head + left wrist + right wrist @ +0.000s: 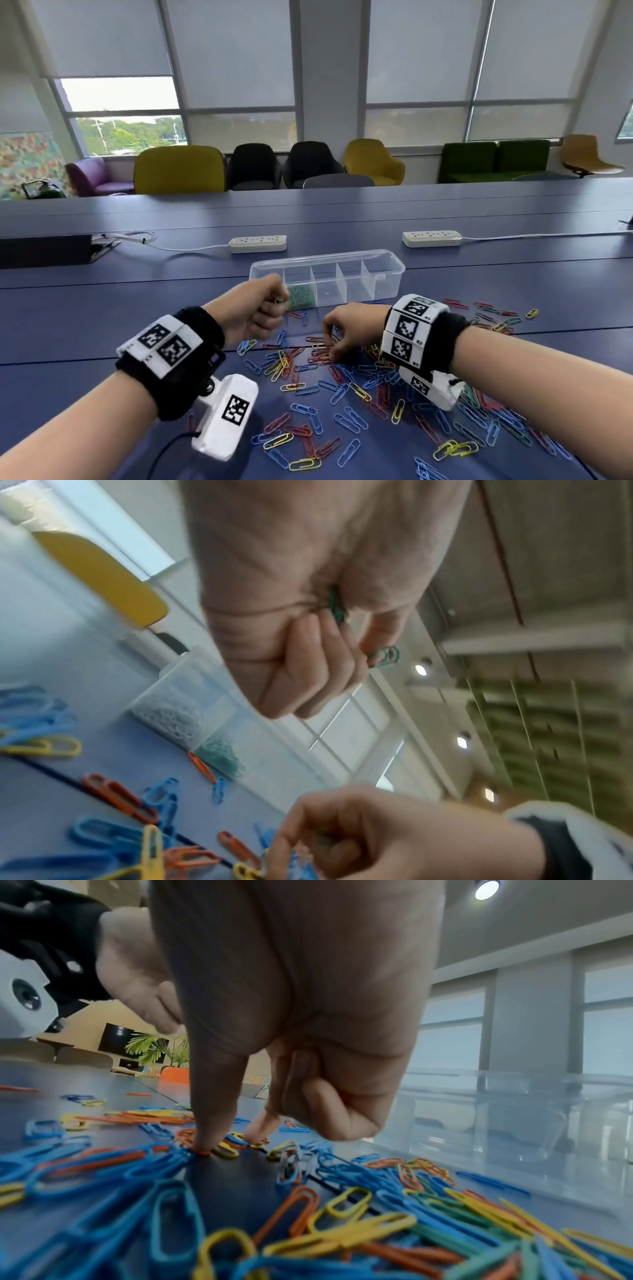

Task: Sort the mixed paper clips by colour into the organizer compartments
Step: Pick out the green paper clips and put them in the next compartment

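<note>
Presently the left hand point(263, 308) pinches green clips point(385, 656) beside the organizer point(327, 279). Right fingers point(209, 1123) press down among loose clips point(342, 387). Next, likely: drop greens onto the green heap.

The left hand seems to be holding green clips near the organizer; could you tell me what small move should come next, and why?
Probably carry the left hand slightly forward over the organizer and release. Its fingers pinch green clips, and the green pile already lies in the compartment just beyond it. The right hand is picking at the loose clips.
</note>
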The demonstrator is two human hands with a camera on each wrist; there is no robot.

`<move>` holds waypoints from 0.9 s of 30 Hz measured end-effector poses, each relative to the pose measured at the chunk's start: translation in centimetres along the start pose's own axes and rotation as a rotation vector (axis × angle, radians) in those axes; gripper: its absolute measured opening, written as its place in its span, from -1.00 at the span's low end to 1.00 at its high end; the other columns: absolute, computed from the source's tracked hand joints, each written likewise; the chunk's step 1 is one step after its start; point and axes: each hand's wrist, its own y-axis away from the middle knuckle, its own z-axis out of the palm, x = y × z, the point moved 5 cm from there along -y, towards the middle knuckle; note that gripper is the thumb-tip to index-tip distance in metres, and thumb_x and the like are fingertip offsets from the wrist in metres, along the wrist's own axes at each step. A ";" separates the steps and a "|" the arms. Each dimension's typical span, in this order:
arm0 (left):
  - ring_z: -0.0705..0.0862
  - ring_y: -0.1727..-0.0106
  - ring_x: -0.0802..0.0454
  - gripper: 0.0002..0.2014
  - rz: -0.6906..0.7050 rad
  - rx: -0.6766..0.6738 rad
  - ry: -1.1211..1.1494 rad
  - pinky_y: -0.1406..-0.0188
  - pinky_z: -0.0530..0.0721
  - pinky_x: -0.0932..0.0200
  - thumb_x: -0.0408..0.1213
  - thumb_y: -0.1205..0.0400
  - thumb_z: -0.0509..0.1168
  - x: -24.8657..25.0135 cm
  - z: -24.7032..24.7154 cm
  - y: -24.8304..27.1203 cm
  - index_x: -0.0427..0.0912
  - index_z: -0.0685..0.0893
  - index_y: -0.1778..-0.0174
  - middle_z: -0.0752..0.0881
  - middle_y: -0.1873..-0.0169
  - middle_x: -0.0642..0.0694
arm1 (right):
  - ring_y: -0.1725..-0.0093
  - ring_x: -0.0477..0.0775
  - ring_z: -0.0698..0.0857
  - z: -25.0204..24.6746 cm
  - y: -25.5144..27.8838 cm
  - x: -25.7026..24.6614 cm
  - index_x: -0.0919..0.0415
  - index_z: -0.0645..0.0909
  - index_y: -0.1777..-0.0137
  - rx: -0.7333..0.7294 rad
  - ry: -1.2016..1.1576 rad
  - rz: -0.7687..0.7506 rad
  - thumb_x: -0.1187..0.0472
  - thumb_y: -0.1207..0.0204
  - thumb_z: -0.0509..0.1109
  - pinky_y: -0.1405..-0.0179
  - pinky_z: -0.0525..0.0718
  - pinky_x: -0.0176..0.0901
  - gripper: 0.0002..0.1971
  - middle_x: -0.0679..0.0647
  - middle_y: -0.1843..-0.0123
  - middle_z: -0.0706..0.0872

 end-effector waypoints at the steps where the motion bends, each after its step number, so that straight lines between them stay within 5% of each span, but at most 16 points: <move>1: 0.04 0.66 0.17 -0.70 0.015 -0.022 0.116 0.62 -0.04 0.41 -0.31 -0.57 0.01 0.1 -0.3 0.1 -0.05 0.25 0.52 0.12 0.61 0.06 | 0.34 -0.16 0.45 0.0 0.0 0.1 0.11 0.57 0.00 0.004 0.004 -0.002 0.11 -0.45 0.50 0.41 0.35 -0.37 -0.79 -0.16 0.33 0.47; 9: 0.13 0.76 0.15 -0.71 0.037 -0.066 0.662 0.70 0.01 0.40 -0.31 -0.48 -0.01 -1.5 -1.9 -0.5 -0.15 0.34 0.60 0.19 0.69 0.01 | 0.39 -0.20 0.42 0.4 1.5 -0.1 0.08 0.60 -0.01 0.014 -0.010 -0.064 0.11 -0.47 0.48 0.42 0.31 -0.36 -0.82 -0.15 0.36 0.45; 12: 0.00 0.66 0.15 -0.71 -0.002 -0.061 0.749 0.73 -0.01 0.36 -0.33 -0.46 0.03 -2.3 -2.4 -0.7 -0.15 0.35 0.62 0.21 0.70 0.02 | 0.32 -0.03 0.50 1.0 2.4 -0.7 0.11 0.66 -0.07 -0.044 -0.027 -0.110 0.10 -0.49 0.46 0.27 0.44 -0.16 -0.81 0.08 0.26 0.62; 14: 0.03 0.67 0.16 -0.73 -0.022 -0.115 0.802 0.78 0.02 0.34 -0.43 -0.37 0.28 -2.6 -2.3 -0.6 -0.16 0.39 0.62 0.24 0.69 0.02 | 0.31 0.00 0.53 0.5 3.2 -0.8 0.14 0.66 -0.09 -0.011 -0.066 -0.136 0.12 -0.53 0.41 0.25 0.47 -0.19 -0.81 0.12 0.24 0.65; 17: 0.22 0.79 0.15 -0.57 -0.016 -0.184 0.894 0.86 0.09 0.36 -0.61 0.04 0.59 -2.6 -2.0 -0.5 -0.20 0.45 0.57 0.28 0.67 0.01 | 0.54 -0.15 0.33 -1.0 4.1 -0.8 0.15 0.66 -0.14 0.038 -0.139 -0.166 0.16 -0.55 0.39 0.47 0.28 -0.33 -0.80 -0.06 0.49 0.34; 19: 0.26 0.80 0.17 -0.64 -0.025 -0.134 0.890 0.86 0.09 0.39 -0.56 -0.16 0.53 -2.6 -1.8 -0.8 -0.17 0.45 0.50 0.27 0.67 0.03 | 0.52 -0.10 0.26 -0.5 4.3 -0.9 0.03 0.66 -0.23 -0.065 -0.122 -0.196 0.13 -0.57 0.38 0.44 0.26 -0.24 -0.76 -0.03 0.49 0.30; 21: 0.24 0.79 0.19 -0.81 -0.029 -0.051 0.861 0.84 0.06 0.40 -0.39 -0.43 0.26 -2.5 -1.6 -1.1 -0.13 0.41 0.45 0.26 0.69 0.04 | 0.47 -0.01 0.27 0.7 4.3 -1.2 -0.11 0.56 -0.37 -0.187 -0.032 -0.170 0.12 -0.61 0.31 0.44 0.27 -0.20 -0.66 0.02 0.46 0.34; 25: 0.24 0.79 0.19 -0.80 -0.015 -0.020 0.901 0.84 0.10 0.39 -0.31 -0.49 0.14 -2.4 -1.1 -1.1 -0.14 0.43 0.48 0.25 0.70 0.06 | 0.45 -0.04 0.32 1.6 4.1 -2.6 -0.21 0.29 -0.56 -0.223 0.118 -0.145 0.17 -0.68 0.17 0.42 0.32 -0.26 -0.52 -0.04 0.41 0.40; 27: 0.24 0.79 0.19 -0.81 -0.020 -0.029 0.923 0.85 0.12 0.38 -0.30 -0.52 0.13 -2.3 -0.8 -0.9 -0.14 0.45 0.44 0.26 0.70 0.06 | 0.44 -0.17 0.35 1.1 4.1 -2.9 -0.16 0.24 -0.59 -0.159 0.115 -0.128 0.20 -0.69 0.10 0.41 0.35 -0.34 -0.51 -0.03 0.18 0.62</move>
